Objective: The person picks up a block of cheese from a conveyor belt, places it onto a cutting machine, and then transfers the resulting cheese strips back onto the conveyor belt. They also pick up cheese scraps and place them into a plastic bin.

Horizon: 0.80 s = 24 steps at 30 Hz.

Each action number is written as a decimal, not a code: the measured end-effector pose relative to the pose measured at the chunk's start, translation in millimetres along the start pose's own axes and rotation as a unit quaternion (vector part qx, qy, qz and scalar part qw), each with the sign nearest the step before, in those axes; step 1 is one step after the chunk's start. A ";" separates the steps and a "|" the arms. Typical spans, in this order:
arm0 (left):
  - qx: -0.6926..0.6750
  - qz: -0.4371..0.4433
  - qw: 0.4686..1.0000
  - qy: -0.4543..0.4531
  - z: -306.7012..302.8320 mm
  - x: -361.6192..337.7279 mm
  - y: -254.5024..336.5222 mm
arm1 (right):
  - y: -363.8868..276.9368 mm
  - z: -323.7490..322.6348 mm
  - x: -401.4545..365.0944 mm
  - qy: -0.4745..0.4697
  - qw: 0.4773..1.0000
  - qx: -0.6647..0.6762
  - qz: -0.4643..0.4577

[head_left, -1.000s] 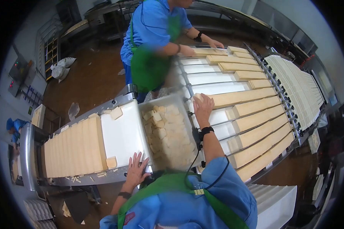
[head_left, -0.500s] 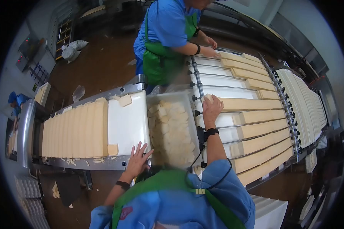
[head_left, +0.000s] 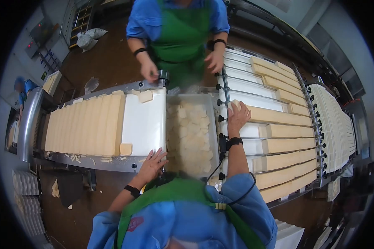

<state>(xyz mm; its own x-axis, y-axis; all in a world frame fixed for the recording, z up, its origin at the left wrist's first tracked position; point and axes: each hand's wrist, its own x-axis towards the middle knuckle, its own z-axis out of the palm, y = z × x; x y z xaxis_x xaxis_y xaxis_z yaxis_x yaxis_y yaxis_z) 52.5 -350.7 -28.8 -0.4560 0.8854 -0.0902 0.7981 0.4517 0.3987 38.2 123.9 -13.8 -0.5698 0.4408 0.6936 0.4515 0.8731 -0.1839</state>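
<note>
My right hand reaches over the slatted conveyor on the right. Its fingers curl around the near left end of a long row of pale tan slices, packed on edge in its lane. My left hand rests open, fingers spread, at the front corner of the white left belt; it holds nothing. On that belt stands a broad block of tightly packed tan rows. A single square slice lies at its front corner. Between the two conveyors, a white bin contains many loose slices.
Across from me stands a co-worker in a green apron, one hand near the left conveyor's far corner. More tan rows of uneven length lie in the right lanes, between metal rods with black knobs. Loose slices lie at the left belt's far edge.
The co-worker has turned from the right conveyor to face me, hands off the rows. My right hand stays at the row's end; my left stays by the belt corner. The view has shifted slightly.
</note>
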 end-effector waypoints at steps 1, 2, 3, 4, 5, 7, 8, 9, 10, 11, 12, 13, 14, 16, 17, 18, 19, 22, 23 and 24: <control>-0.002 0.001 1.000 0.004 0.9 -0.5 -0.4 | 0.2 -0.4 -0.7 0.003 1.000 0.005 -0.001; -0.003 0.001 1.000 0.009 1.8 -1.3 -0.8 | 0.2 -0.7 -0.8 0.001 1.000 0.005 -0.001; -0.004 0.000 1.000 0.007 1.5 -1.6 0.2 | 0.4 -0.3 -0.9 0.005 1.000 0.005 -0.004; 0.001 0.002 1.000 0.010 1.6 -1.6 1.1 | 0.3 0.1 -1.2 0.008 1.000 0.005 -0.007; 0.006 0.003 1.000 0.013 1.4 -1.9 1.7 | 0.0 0.4 -1.3 0.005 1.000 0.006 -0.007; 0.004 0.003 1.000 0.015 1.9 -2.0 2.9 | -0.7 0.0 -1.2 0.006 1.000 0.001 -0.007; 0.003 0.006 1.000 0.019 1.7 -1.6 2.8 | -1.2 -0.3 -1.3 0.003 1.000 0.001 -0.008; 0.002 0.004 1.000 0.019 2.4 -1.4 2.1 | -1.3 -0.8 -1.4 0.006 1.000 0.002 -0.008; 0.006 0.008 1.000 0.022 3.2 -1.2 1.5 | -1.6 -1.1 -1.6 0.009 1.000 0.003 -0.009; 0.010 0.012 1.000 0.024 4.1 -1.0 1.0 | -2.0 -1.1 -1.6 0.006 1.000 0.003 -0.010; 0.007 0.010 1.000 0.023 4.4 -0.8 1.6 | -1.6 -0.4 -1.9 0.007 1.000 0.001 -0.008; 0.008 0.011 1.000 0.024 4.3 -0.8 1.6 | -1.8 0.4 -2.1 0.008 1.000 -0.001 -0.006; 0.010 0.012 1.000 0.025 3.9 -0.6 1.3 | -2.0 1.3 -1.4 0.006 1.000 -0.001 -0.008; 0.009 0.011 1.000 0.028 3.2 -1.4 1.9 | -1.5 3.1 -1.7 0.001 1.000 -0.012 -0.007; 0.011 0.013 0.999 0.030 2.5 -1.9 2.0 | -1.4 3.7 -2.3 -0.002 1.000 -0.010 -0.009; 0.010 0.010 0.999 0.030 1.4 -2.2 2.4 | -2.2 3.3 -1.6 -0.010 1.000 -0.020 -0.003; 0.004 0.009 1.000 0.029 0.3 -2.1 3.1 | -3.0 3.2 -0.2 -0.019 0.999 -0.029 0.003; 0.000 0.009 0.999 0.033 1.5 -3.3 1.1 | -4.6 2.2 1.2 -0.031 0.998 -0.046 0.000; 0.005 0.016 0.999 0.038 3.5 -2.9 0.2 | -5.3 3.0 1.0 -0.033 0.998 -0.045 -0.003; 0.002 0.013 0.999 0.038 6.2 -2.8 -1.2 | -5.8 2.7 0.7 -0.032 0.998 -0.049 -0.003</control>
<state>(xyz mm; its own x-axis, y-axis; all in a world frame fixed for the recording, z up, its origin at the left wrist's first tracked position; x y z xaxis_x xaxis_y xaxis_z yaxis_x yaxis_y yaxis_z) 55.2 -353.0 -34.8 -0.4631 0.8862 -0.0108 0.8116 0.4290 0.3966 33.4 119.7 -14.1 -0.6141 0.4512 0.6476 0.5117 0.8523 -0.1085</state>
